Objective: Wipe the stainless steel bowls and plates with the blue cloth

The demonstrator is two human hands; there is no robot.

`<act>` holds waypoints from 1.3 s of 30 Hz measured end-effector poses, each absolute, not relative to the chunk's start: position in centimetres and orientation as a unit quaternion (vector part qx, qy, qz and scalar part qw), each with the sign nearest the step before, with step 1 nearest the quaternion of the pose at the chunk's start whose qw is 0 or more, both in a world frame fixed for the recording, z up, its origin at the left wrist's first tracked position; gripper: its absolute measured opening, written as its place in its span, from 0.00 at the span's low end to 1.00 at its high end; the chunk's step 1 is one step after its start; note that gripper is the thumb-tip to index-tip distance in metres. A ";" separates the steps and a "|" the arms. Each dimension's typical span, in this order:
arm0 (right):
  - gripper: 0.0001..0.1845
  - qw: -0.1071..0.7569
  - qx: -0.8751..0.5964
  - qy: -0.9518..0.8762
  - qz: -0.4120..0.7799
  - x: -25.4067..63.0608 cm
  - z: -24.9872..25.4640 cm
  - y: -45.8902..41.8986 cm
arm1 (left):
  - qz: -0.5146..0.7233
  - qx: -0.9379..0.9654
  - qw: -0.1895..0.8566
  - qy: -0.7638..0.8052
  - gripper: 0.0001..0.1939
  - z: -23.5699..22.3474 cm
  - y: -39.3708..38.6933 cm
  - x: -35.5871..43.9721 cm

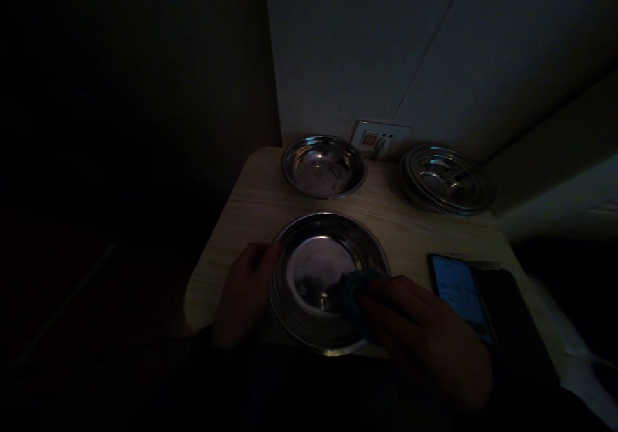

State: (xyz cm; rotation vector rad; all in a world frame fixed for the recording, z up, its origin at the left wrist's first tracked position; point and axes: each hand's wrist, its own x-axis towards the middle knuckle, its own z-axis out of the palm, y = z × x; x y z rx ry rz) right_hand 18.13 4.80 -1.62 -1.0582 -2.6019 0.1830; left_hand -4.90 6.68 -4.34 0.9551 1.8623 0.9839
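Note:
A shiny round metal dish (318,261) rests near the front edge of a small wooden table. My left hand (247,290) grips the dish's left rim, thumb towards the rim. In my right hand (420,322) is a dark bluish cloth (355,290), bunched under the fingers and pressed against the right inner side of the dish. Dim light hides the fingertips of both hands and the cloth's exact shape.
Behind stands another metal bowl (323,168). Several stacked metal dishes (447,181) sit at the back right of the table (232,245). A lit phone (456,290) lies on the right, beside a dark flat object (516,322). A wall socket (381,138) holds a plug.

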 end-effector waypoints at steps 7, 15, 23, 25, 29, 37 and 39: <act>0.12 0.190 -0.398 -0.897 0.026 19.5 0.5 7.1 | 0.447 0.367 0.430 0.693 0.17 -5.3 5.7 -4.1; 0.15 0.109 -0.352 -0.924 -0.107 17.3 2.1 8.1 | 0.458 0.361 0.426 0.692 0.21 -5.8 5.4 -3.2; 0.07 -0.157 -0.355 -0.916 0.105 14.2 -2.2 7.5 | 0.477 0.368 0.399 0.691 0.19 -6.1 4.7 -2.4; 0.07 -0.162 -0.353 -0.914 0.113 13.7 -2.2 7.8 | 0.474 0.369 0.400 0.692 0.19 -6.2 4.7 -2.5; 0.07 -0.144 -0.378 -0.909 0.099 11.9 -2.3 9.7 | 0.463 0.375 0.406 0.693 0.19 -6.3 4.7 -2.5; 0.08 -0.181 -0.323 -0.921 0.120 12.1 -2.3 8.8 | 0.474 0.359 0.392 0.702 0.19 -6.4 4.9 -2.3; 0.07 -0.171 -0.329 -0.921 0.123 12.2 -2.4 8.7 | 0.468 0.366 0.400 0.698 0.19 -6.4 4.9 -2.3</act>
